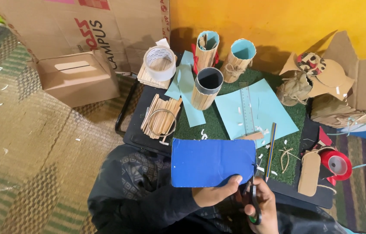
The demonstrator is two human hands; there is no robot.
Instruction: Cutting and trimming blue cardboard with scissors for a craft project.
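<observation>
L hand [215, 193] pinching, R hand [261, 208] gripping, thumb looped

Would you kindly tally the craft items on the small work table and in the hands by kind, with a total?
Stick-covered cylinder holders: 3 (first at)
Tape rolls: 2 (white, red)
Light blue paper sheets: 2 (larger at)
Dark blue sheet, held by left hand: 1
Scissors, in right hand: 1
Clear ruler: 1
Pencil: 1
Total: 11
</observation>
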